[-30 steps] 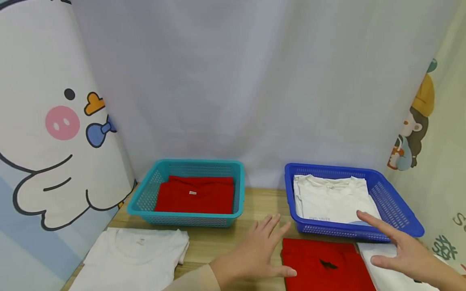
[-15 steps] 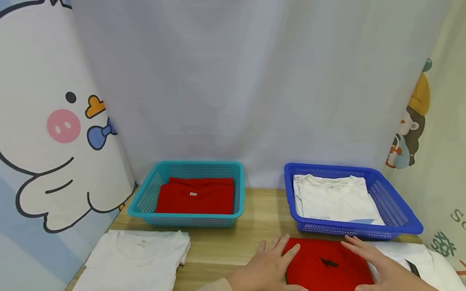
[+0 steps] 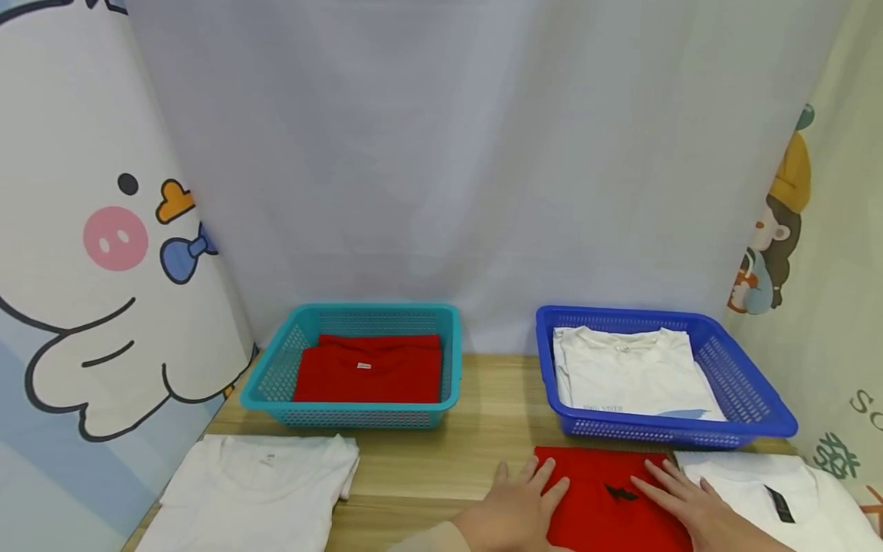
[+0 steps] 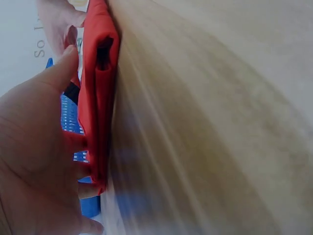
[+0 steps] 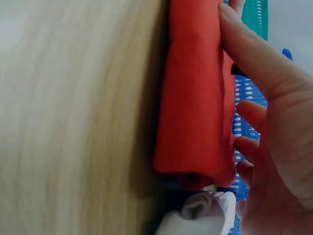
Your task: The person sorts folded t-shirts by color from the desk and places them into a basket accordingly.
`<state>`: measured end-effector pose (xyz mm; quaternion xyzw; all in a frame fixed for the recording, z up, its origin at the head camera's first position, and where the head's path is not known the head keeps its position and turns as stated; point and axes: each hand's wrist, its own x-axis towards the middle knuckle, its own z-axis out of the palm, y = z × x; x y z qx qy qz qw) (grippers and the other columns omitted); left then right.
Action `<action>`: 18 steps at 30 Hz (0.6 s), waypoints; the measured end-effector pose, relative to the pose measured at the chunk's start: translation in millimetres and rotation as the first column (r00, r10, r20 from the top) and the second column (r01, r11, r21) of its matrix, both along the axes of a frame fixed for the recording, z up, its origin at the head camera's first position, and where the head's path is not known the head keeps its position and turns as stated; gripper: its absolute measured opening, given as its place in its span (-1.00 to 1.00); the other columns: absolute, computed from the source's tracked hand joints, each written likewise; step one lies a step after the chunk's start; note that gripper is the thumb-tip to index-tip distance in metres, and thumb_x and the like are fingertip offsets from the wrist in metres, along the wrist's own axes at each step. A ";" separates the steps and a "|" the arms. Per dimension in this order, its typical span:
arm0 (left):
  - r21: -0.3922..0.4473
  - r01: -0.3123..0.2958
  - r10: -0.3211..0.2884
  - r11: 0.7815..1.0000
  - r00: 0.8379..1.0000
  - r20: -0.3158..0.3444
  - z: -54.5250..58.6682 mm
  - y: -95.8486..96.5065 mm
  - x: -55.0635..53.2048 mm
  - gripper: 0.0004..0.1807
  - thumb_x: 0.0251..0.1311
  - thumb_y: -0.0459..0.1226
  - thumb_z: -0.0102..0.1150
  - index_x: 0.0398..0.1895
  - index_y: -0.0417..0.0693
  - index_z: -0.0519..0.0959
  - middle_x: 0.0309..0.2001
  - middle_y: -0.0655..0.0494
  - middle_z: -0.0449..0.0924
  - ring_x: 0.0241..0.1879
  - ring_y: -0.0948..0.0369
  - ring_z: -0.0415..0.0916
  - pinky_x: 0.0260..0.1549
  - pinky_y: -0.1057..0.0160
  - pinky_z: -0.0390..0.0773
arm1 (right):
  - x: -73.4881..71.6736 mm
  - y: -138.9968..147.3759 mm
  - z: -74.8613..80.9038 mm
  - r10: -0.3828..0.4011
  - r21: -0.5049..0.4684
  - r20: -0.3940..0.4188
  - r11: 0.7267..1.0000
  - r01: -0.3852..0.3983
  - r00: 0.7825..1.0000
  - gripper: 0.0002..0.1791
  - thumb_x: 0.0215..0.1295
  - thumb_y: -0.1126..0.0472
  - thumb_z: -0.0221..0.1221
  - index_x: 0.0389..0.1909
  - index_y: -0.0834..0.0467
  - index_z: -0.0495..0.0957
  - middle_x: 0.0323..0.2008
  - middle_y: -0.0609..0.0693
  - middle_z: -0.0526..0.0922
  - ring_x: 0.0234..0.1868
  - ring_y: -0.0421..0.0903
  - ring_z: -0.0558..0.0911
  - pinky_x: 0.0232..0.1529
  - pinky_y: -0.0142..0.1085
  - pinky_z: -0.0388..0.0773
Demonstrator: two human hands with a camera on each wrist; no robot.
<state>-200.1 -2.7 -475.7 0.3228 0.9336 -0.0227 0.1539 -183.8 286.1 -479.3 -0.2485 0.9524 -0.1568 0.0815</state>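
Note:
A folded red T-shirt [image 3: 596, 506] with a dark neck label lies on the wooden table at the front right. My left hand [image 3: 513, 506] rests on its left side, fingers spread and mostly straight. From the other side, my right hand [image 3: 697, 506] lays extended fingers across the shirt's right part, close to the label. The left wrist view has the left hand [image 4: 39, 152] beside the stacked folds of the red shirt [image 4: 100, 112]. In the right wrist view, the right thumb touches the rounded front fold of the shirt [image 5: 195, 103], and the other fingers are over its top.
Behind the red shirt stands a blue basket [image 3: 752, 383] with a folded white shirt [image 3: 631, 376]. A teal basket [image 3: 359, 418] at back left contains folded red clothing [image 3: 375, 383]. White shirts lie at front left [image 3: 248, 491] and right [image 3: 817, 506]. Curtains enclose the table.
Both hands have come down onto the red shirt, the left moving right and the right moving left. The shirt and baskets keep their places.

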 end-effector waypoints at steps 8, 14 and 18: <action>-0.048 -0.044 0.045 0.998 0.999 0.026 -6.0 -0.9 -0.1 0.08 -0.31 0.52 -0.07 0.38 0.48 -0.11 0.40 0.34 -0.19 0.37 0.16 -0.20 0.12 -0.29 0.03 | -2.6 -3.9 -4.9 0.028 0.008 0.031 1.000 -0.028 0.999 0.08 -0.27 -0.46 0.18 0.33 0.00 0.21 0.29 0.26 0.17 0.24 0.42 0.06 -0.09 0.47 0.01; -0.072 -0.053 0.056 0.996 0.997 0.048 -2.7 -17.7 2.0 0.12 -0.40 0.55 -0.07 0.38 0.49 -0.09 0.40 0.31 -0.15 0.37 0.14 -0.18 0.10 -0.32 0.03 | 1.2 -22.0 -5.0 0.047 -0.004 0.042 0.999 -0.046 0.998 0.14 -0.27 -0.50 0.15 0.35 0.03 0.16 0.30 0.26 0.15 0.24 0.42 0.10 -0.10 0.45 0.10; -0.058 -0.048 0.051 0.997 0.998 0.048 1.7 -42.6 6.9 0.14 -0.40 0.56 -0.10 0.39 0.44 -0.05 0.40 0.27 -0.13 0.37 0.11 -0.18 0.06 -0.34 0.06 | 3.4 -48.2 -2.5 0.034 0.009 0.061 0.999 -0.035 0.998 0.16 -0.31 -0.53 0.13 0.35 0.02 0.16 0.31 0.24 0.13 0.26 0.38 0.09 -0.05 0.44 0.05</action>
